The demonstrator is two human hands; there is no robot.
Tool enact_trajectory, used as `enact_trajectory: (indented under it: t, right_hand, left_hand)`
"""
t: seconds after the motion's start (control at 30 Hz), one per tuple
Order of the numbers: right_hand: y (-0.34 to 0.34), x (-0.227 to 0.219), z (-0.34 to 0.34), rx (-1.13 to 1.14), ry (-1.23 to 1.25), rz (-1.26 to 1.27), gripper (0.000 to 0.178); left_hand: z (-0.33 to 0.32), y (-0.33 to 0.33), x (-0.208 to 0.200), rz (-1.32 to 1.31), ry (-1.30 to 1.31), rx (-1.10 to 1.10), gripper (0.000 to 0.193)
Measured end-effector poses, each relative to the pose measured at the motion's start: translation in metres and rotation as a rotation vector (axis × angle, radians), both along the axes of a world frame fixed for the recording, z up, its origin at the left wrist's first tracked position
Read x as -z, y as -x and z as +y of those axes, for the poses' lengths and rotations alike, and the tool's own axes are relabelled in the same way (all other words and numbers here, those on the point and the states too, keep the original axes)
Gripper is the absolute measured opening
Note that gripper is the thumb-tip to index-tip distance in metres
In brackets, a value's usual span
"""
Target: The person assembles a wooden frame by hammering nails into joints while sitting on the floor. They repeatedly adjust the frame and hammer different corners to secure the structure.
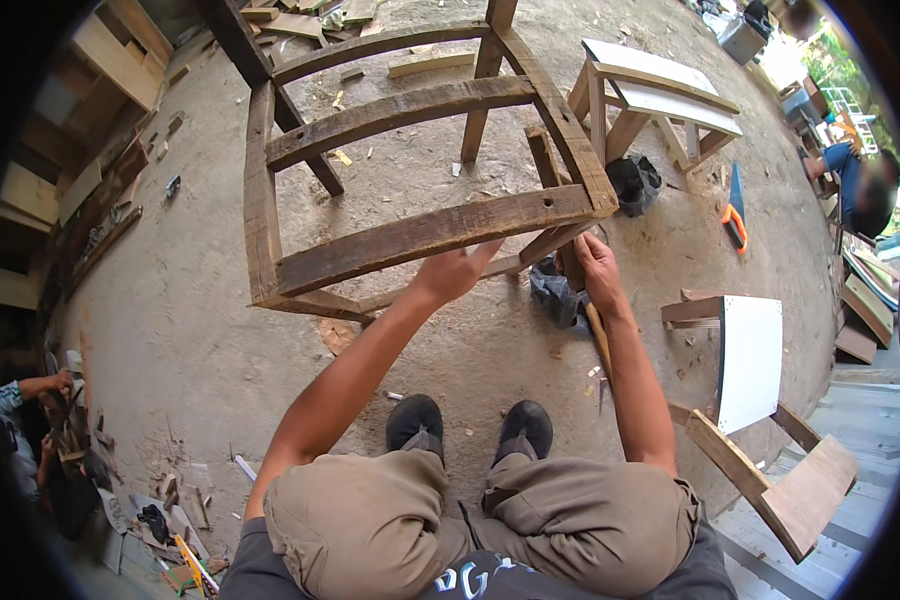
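A brown wooden chair frame [420, 230] of rough, weathered slats stands tilted in front of me. My left hand [455, 272] is at the underside of its nearest slat, one finger stretched toward the right and the others partly hidden. At the frame's near right corner, my right hand [600, 268] is closed round a brown wooden piece [572, 268]; whether this belongs to the frame I cannot tell. Below that hand a black plastic bag [555, 295] sits on the floor. Beside the bag a wooden handle [598, 340] slants down, its upper end hidden.
A white-topped wooden piece [660, 85] stands far right, with a black bag [635, 185] beside it. An orange-handled handsaw [736, 215] lies near a white-panelled chair [750, 365]. Wood offcuts [290, 25] litter the back. Other people sit at left [45, 430] and right [860, 190].
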State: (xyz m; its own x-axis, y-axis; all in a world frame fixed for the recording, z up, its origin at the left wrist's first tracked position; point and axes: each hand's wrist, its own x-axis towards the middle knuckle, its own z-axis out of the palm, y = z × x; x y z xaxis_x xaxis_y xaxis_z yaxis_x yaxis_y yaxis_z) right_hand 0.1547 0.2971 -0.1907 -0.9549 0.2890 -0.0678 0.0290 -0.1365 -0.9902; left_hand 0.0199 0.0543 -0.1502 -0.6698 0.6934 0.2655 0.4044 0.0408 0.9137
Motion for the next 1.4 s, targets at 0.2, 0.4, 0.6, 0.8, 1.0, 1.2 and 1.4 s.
enact_trajectory:
  t: [0.2, 0.4, 0.6, 0.8, 1.0, 1.2, 1.4]
  right_hand:
    - [0.011, 0.007, 0.011, -0.044, 0.055, 0.04, 0.037]
    - [0.009, 0.008, 0.023, -0.077, 0.101, 0.023, 0.036]
    - [0.002, 0.018, 0.022, -0.055, 0.201, 0.011, 0.035]
    - [0.004, -0.005, 0.008, -0.065, -0.115, 0.054, 0.039]
    - [-0.003, -0.035, -0.023, 0.016, -0.17, 0.174, 0.051]
    - [0.005, -0.031, -0.05, 0.236, -0.312, 0.101, 0.044]
    - [0.008, -0.034, -0.055, 0.276, -0.301, 0.134, 0.032]
  left_hand:
    - [0.076, 0.004, -0.024, -0.739, -0.481, -0.03, 0.041]
    - [0.093, 0.013, -0.027, -0.661, -0.46, -0.119, 0.035]
    - [0.102, 0.004, -0.033, -0.77, -0.486, -0.14, 0.029]
    - [0.098, 0.012, -0.037, -0.75, -0.421, -0.109, 0.033]
    - [0.102, 0.017, -0.04, -0.695, -0.488, -0.058, 0.041]
    - [0.1, 0.01, -0.05, -0.636, -0.378, -0.098, 0.036]
    - [0.099, 0.008, -0.048, -0.611, -0.316, -0.065, 0.037]
